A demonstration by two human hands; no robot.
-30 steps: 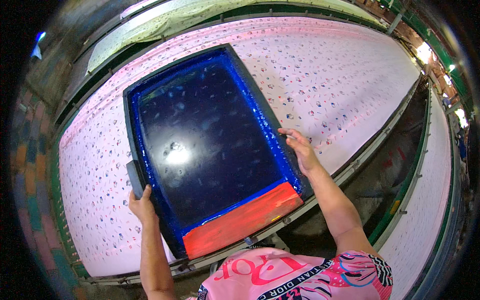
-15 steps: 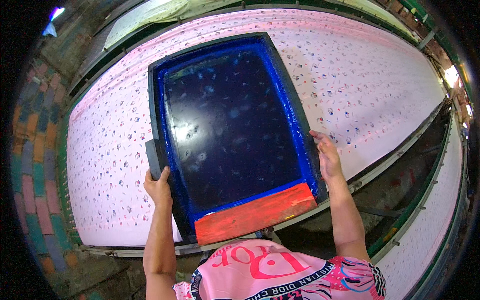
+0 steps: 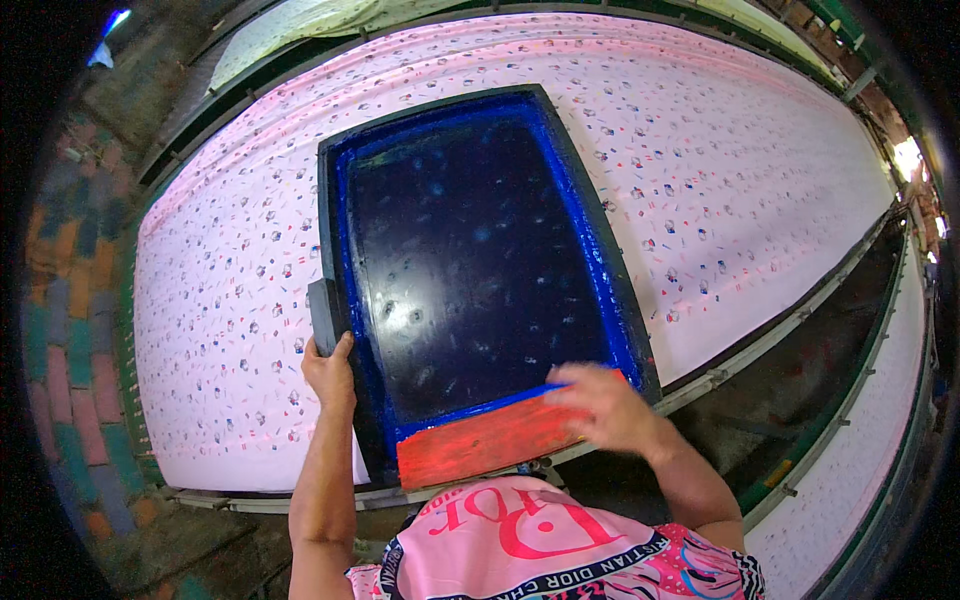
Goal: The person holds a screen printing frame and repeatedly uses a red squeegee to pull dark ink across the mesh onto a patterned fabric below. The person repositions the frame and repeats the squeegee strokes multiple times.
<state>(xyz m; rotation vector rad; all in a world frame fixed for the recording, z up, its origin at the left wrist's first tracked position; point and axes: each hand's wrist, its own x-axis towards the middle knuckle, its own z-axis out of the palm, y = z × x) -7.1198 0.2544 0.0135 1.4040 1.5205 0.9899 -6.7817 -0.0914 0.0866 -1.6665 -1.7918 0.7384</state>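
Observation:
A large screen printing frame (image 3: 629, 310) with dark edges and blue-smeared inner sides lies on the printed fabric. Its dark mesh (image 3: 480, 270) shines in one spot. At the near end a red-orange board (image 3: 480, 445) spans the frame. My left hand (image 3: 330, 372) is closed round the left side, thumb on top, just below a grey block (image 3: 322, 312) fixed there. Over the right part of the red board hovers my right hand (image 3: 605, 405), blurred by motion. Its fingers point left and look apart, with nothing visible in them.
White-pink fabric (image 3: 230, 300) with small printed figures covers the long table. A metal rail (image 3: 735, 365) edges it at the near right. Another fabric-covered table (image 3: 850, 480) stands farther right. Coloured paving bricks (image 3: 60, 375) lie on the floor at left.
My right hand has left the frame's right side and moved left and nearer, over the red board. The frame now sits slightly right and nearer in view; my left hand keeps its grip.

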